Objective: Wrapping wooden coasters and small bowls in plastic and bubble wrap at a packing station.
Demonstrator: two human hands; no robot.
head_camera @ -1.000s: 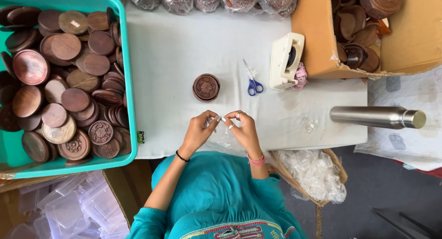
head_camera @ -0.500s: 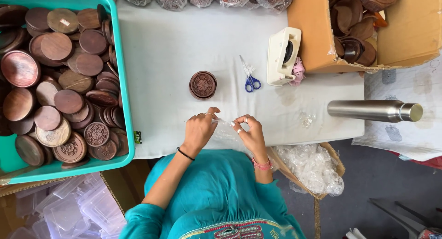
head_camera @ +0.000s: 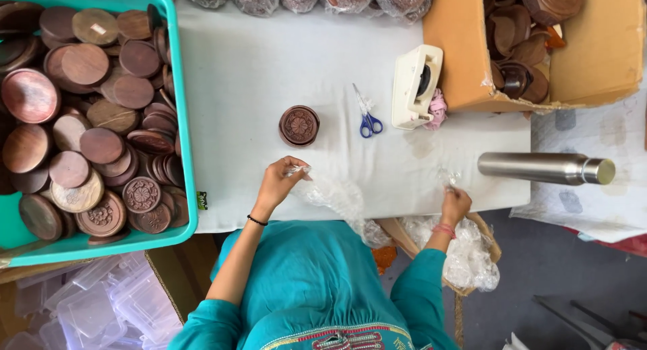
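My left hand (head_camera: 278, 183) pinches one end of a crumpled clear plastic bag (head_camera: 333, 196) that lies on the white table cover (head_camera: 256, 67) near the front edge. Far to the right, my right hand (head_camera: 455, 204) is closed on a small scrap of clear plastic (head_camera: 447, 178) at the table's front edge. It hovers above a basket of clear bags (head_camera: 468, 256). A round carved wooden box (head_camera: 298, 125) sits on the table just beyond my left hand, untouched.
Blue-handled scissors (head_camera: 368, 119) and a cream tape dispenser (head_camera: 414, 87) lie mid-table. A steel bottle (head_camera: 546, 168) lies on its side at right. Left is a teal crate (head_camera: 183, 121) of wooden discs, and a cardboard box (head_camera: 458, 47) of wooden pieces sits far right. Clear plastic containers (head_camera: 87, 309) are below left.
The two hands were together at the table's front centre. My right hand has since swung right to the table edge above the basket, while my left hand stays with the bag.
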